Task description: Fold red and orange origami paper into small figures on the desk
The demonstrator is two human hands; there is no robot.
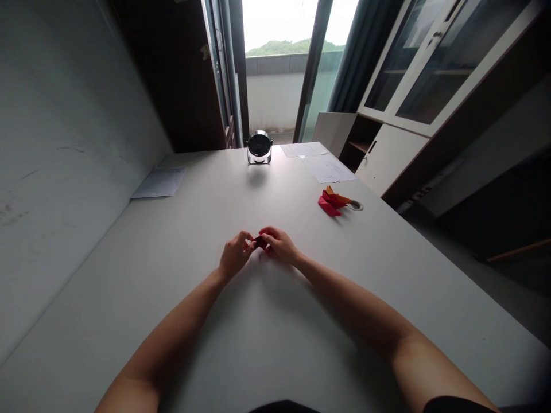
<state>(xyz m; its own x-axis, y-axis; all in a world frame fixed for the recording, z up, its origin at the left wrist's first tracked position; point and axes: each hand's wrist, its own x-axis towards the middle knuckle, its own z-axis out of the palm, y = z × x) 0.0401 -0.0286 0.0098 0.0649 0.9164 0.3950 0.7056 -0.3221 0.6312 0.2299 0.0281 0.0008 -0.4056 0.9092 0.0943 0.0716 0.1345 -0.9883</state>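
A small dark red folded paper piece (260,242) is held between my two hands, just above the middle of the white table (206,195). My left hand (235,252) pinches its left side, fingers closed together. On the right side, my right hand (278,243) grips it with the thumb and fingers closed round it. Parts of the paper are hidden by the fingers. Red and orange folded paper pieces (332,201) lie grouped farther back on the right, beside a round metal-coloured ring (355,205).
A round black device on a stand (259,146) is at the table's far edge. Paper sheets lie at the back right (325,166) and back left (159,182). A wall (64,143) borders the left side; a white cabinet (390,155) stands beyond the right edge.
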